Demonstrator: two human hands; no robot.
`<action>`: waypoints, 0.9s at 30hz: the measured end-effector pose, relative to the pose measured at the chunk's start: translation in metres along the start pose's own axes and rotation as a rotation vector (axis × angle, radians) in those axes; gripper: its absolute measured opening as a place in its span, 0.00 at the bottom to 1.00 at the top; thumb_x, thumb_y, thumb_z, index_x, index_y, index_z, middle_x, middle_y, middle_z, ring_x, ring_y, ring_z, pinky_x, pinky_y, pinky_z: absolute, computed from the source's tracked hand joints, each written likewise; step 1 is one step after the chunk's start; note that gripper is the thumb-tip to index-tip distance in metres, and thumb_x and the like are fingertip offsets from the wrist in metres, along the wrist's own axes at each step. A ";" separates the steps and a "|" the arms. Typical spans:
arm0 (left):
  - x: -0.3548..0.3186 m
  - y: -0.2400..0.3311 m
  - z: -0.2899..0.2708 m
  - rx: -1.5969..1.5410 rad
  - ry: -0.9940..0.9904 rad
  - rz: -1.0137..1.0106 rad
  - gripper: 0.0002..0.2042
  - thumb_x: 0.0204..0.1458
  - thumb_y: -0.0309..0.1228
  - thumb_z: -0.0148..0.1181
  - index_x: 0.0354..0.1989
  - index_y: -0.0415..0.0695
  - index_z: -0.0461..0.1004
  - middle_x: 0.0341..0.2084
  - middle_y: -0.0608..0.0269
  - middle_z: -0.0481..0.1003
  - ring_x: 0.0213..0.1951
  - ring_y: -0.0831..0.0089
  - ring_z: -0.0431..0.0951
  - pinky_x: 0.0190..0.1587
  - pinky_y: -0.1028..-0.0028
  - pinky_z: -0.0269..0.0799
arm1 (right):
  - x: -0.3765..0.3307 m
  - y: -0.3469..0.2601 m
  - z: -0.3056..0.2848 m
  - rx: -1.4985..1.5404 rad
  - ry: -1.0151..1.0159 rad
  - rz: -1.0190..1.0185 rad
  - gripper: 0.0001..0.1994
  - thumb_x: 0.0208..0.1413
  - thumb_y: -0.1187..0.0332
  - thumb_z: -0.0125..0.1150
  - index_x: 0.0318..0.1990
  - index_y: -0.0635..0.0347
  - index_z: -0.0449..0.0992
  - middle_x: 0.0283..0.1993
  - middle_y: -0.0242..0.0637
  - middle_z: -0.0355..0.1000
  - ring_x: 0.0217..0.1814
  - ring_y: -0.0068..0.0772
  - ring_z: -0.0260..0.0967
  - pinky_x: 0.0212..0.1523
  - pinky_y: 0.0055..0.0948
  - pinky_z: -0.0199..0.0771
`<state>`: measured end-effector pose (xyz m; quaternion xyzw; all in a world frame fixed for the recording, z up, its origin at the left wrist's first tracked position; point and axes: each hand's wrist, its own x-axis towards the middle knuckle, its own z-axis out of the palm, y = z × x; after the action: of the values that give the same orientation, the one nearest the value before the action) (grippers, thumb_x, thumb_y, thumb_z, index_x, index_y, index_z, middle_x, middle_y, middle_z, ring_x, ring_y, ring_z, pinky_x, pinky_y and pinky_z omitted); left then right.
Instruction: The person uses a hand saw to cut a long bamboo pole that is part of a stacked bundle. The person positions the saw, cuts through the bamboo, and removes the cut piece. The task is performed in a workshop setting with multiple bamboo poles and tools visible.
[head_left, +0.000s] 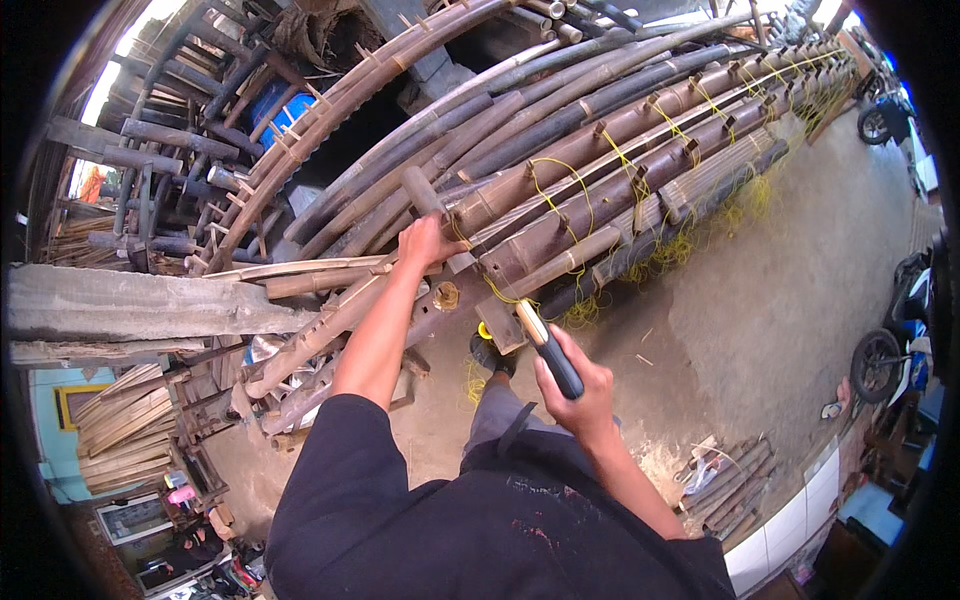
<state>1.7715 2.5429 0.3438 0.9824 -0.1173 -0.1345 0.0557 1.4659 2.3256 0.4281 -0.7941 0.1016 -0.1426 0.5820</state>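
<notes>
My left hand (427, 243) is closed around a short brown bamboo piece (421, 190) that crosses the ends of the long poles, its thumb pointing right. In my right hand (580, 380) is a hand tool with a black and pale handle (550, 350). Its working end points up and left toward the pole ends, too thin to make out clearly. Beside that end lies the cut end of a brown bamboo pole (515, 255), with yellow string (500, 296) around it. A squared brown end piece (502, 328) sits just left of the tool.
Long bamboo poles (600, 100) run away to the upper right. A curved, pegged bamboo rail (340, 105) stands at upper left, near a concrete beam (150, 303). Short offcuts (735, 490) lie at lower right. Motorbikes (880, 365) stand along the right. My shoe (492, 355) is below the poles.
</notes>
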 end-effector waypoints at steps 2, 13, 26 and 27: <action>0.000 0.008 -0.012 -0.036 -0.001 -0.011 0.37 0.40 0.53 0.82 0.56 0.42 0.79 0.48 0.45 0.84 0.52 0.49 0.85 0.54 0.54 0.80 | 0.012 -0.002 0.007 -0.020 -0.038 0.013 0.27 0.57 0.67 0.74 0.64 0.61 0.77 0.43 0.54 0.83 0.42 0.46 0.87 0.42 0.37 0.84; 0.001 -0.008 -0.002 -0.147 -0.040 0.041 0.35 0.46 0.54 0.70 0.60 0.44 0.76 0.51 0.44 0.83 0.56 0.47 0.82 0.57 0.52 0.78 | -0.010 0.006 0.000 -0.042 -0.006 -0.055 0.26 0.58 0.70 0.73 0.64 0.65 0.77 0.44 0.53 0.84 0.43 0.38 0.87 0.43 0.32 0.84; -0.005 -0.001 0.031 -0.016 0.277 0.049 0.27 0.60 0.58 0.56 0.47 0.43 0.78 0.43 0.45 0.83 0.46 0.46 0.84 0.48 0.48 0.79 | -0.013 0.002 0.001 -0.050 -0.006 -0.040 0.28 0.56 0.67 0.75 0.65 0.61 0.77 0.42 0.51 0.84 0.37 0.43 0.86 0.39 0.35 0.83; -0.002 -0.002 0.032 0.006 0.296 0.048 0.27 0.60 0.58 0.57 0.46 0.43 0.78 0.43 0.45 0.83 0.46 0.46 0.84 0.48 0.49 0.79 | -0.013 0.000 0.001 -0.047 -0.021 -0.014 0.28 0.57 0.67 0.75 0.65 0.61 0.77 0.43 0.51 0.84 0.37 0.43 0.86 0.39 0.34 0.83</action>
<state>1.7614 2.5430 0.3136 0.9885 -0.1317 0.0134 0.0727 1.4544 2.3303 0.4264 -0.8097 0.0934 -0.1360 0.5631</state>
